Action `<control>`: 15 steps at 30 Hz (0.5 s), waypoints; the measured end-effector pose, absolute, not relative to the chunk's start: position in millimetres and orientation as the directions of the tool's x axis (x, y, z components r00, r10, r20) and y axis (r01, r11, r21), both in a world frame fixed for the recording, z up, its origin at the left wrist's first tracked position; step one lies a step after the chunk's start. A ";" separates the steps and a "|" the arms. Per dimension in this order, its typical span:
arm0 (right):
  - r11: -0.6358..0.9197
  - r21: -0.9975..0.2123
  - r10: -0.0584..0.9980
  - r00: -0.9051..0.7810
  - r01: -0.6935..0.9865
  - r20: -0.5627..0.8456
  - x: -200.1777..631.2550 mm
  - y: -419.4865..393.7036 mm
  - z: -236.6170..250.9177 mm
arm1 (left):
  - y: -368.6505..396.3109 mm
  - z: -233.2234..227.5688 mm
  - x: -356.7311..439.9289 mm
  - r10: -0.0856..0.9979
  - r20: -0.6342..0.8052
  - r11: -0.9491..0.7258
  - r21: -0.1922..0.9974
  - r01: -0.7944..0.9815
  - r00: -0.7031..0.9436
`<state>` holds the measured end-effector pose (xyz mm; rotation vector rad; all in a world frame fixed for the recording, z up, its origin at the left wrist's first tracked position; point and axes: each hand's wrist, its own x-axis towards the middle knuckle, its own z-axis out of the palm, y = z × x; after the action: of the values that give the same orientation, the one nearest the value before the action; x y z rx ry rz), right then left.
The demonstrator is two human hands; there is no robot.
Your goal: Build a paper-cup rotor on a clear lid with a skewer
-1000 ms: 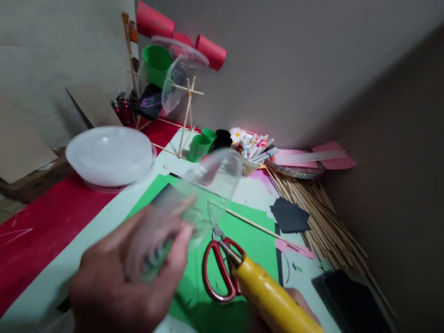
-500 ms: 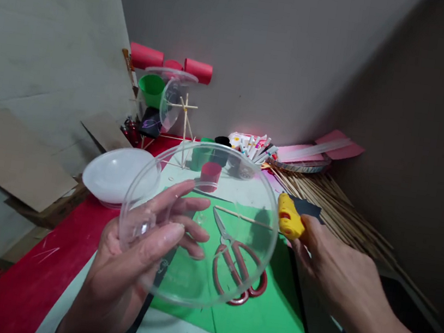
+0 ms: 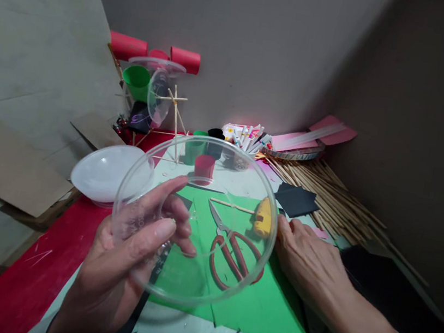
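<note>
- One clear round lid [image 3: 202,224] is being gripped by the left hand [image 3: 120,268], centre frame.
- One yellow glue gun [image 3: 264,217] is being grasped by the right hand [image 3: 309,250], right of centre.

No word, brand or number can be read. Faint raised lettering runs along the clear plastic lid [image 3: 202,265] in the left hand [image 3: 115,267], from its nine towards its eight o'clock, too unclear to make out. A clear disc [image 3: 159,97] at ten o'clock bears small, equally illegible marks.
</note>
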<state>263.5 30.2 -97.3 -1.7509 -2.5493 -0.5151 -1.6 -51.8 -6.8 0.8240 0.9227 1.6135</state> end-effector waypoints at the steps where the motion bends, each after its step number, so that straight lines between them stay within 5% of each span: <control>1: 0.328 0.259 0.907 -0.379 0.908 0.182 263.1 31.8 -95.7 | -51.1 -7.1 -0.6 0.977 0.048 -0.138 0.882 -0.450 -0.206; 8: 0.455 0.112 0.865 -0.469 0.883 0.179 260.8 21.8 -49.8 | -47.4 -18.1 5.2 0.995 -0.050 0.084 0.879 -0.470 0.084; 10: 0.618 -0.272 0.785 -0.563 0.738 0.256 256.3 11.6 -38.9 | -47.8 -22.9 10.2 0.989 -0.090 0.138 0.865 -0.483 0.120; 12: 0.598 -0.678 0.762 -0.566 0.427 0.315 249.1 1.2 -36.0 | -48.5 -26.7 17.0 0.975 -0.138 0.205 0.855 -0.477 0.174; 15: 0.329 -0.944 0.762 -0.588 -0.011 0.272 238.1 -9.3 -41.7 | -49.3 -28.6 28.2 0.954 -0.218 0.291 0.844 -0.450 0.207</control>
<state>238.1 -9.3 -41.7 -0.6634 -1.8572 1.3280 28.2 -49.3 -28.6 0.7261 0.8570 1.1064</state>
